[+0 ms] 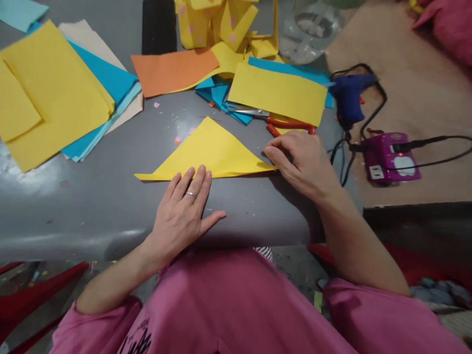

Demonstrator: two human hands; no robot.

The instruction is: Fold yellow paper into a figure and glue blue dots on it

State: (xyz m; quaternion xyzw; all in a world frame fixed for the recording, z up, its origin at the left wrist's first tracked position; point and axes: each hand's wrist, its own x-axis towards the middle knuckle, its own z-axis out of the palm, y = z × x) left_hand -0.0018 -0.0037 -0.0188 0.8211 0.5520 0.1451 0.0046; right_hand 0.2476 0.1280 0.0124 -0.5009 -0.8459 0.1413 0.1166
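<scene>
folded yellow paper [209, 148] sits near the tabletop [92, 206] front edge; left hand [181, 209] spread flat on it, probably pinning the fold; right hand [300, 164] curled at its right corner, can't tell if pinching

A yellow folded-paper triangle [206, 147] lies on the grey table [92, 206] — behind its right side, red-handled metal scissors [273, 120]; left, stacked multicoloured paper sheets [62, 88]; right, a blue plastic glue gun [348, 101].
</scene>
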